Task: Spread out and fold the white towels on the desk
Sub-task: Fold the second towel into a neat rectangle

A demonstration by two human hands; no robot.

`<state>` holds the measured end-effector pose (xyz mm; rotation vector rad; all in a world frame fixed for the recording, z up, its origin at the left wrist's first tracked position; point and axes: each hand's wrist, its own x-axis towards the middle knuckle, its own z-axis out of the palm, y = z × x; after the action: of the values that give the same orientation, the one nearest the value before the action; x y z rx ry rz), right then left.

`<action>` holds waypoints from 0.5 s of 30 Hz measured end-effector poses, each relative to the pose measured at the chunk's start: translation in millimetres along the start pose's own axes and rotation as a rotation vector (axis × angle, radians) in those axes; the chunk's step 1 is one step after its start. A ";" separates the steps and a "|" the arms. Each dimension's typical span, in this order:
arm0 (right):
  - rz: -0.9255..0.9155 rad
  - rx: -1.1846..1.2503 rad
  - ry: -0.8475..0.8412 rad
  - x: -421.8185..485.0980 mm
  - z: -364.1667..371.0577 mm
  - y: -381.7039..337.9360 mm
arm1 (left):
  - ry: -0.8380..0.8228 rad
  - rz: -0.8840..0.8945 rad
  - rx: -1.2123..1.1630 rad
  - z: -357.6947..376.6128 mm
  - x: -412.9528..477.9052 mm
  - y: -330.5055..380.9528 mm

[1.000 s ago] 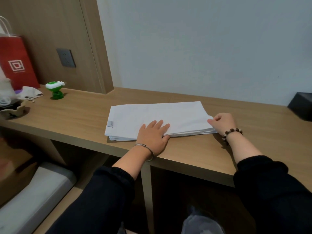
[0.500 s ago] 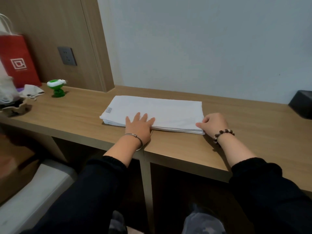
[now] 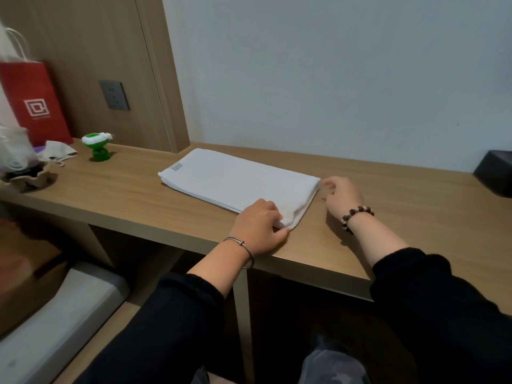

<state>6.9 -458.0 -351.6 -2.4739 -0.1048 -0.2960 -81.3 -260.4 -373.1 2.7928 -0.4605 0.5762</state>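
A folded white towel (image 3: 238, 181) lies slantwise on the wooden bench (image 3: 388, 206). The left hand (image 3: 257, 225) grips the towel's near right corner, fingers curled over it. The right hand (image 3: 342, 195) is at the towel's far right corner, fingers loosely curled and blurred; I cannot tell whether it pinches the cloth. Well left of the towel stands a green toy (image 3: 97, 146).

A light wooden table (image 3: 401, 217) is set against the wall. A folded white towel (image 3: 238, 181) is laid flat at its centre. At the left end, a red paper bag (image 3: 36, 103), a crumpled white cloth (image 3: 59, 151), a green-and-white object (image 3: 97, 146) and a tan dish (image 3: 27, 178) are placed. A black box (image 3: 496, 173) is positioned at the right end.
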 end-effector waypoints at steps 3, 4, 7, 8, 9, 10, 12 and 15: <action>-0.136 -0.063 -0.141 20.8 9.7 12.6 | 0.009 -0.043 0.123 2.2 6.4 14.7; -0.181 -0.069 -0.170 25.1 13.7 13.2 | 0.023 -0.041 0.144 3.2 7.8 18.3; -0.299 -0.078 -0.178 34.9 22.6 9.7 | 0.047 -0.016 0.149 4.0 9.0 20.1; -0.334 -0.102 -0.168 37.1 22.3 7.0 | 0.046 -0.002 0.143 2.8 8.7 17.6; -0.361 -0.131 -0.155 38.7 21.2 5.0 | 0.042 0.013 0.134 0.3 7.5 13.4; -0.377 -0.154 -0.140 39.6 19.4 4.0 | 0.035 0.024 0.124 -3.1 5.7 7.8; -0.398 -0.177 -0.113 37.6 15.3 4.3 | 0.022 0.040 0.107 -10.0 -0.4 -3.7; -0.483 -0.308 -0.092 31.4 9.6 1.8 | 0.033 0.066 0.072 -15.3 -11.2 -15.7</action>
<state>39.5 -453.5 -352.7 -2.7404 -0.7525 -0.4269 -90.7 -238.5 -367.1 2.8403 -0.5365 0.6644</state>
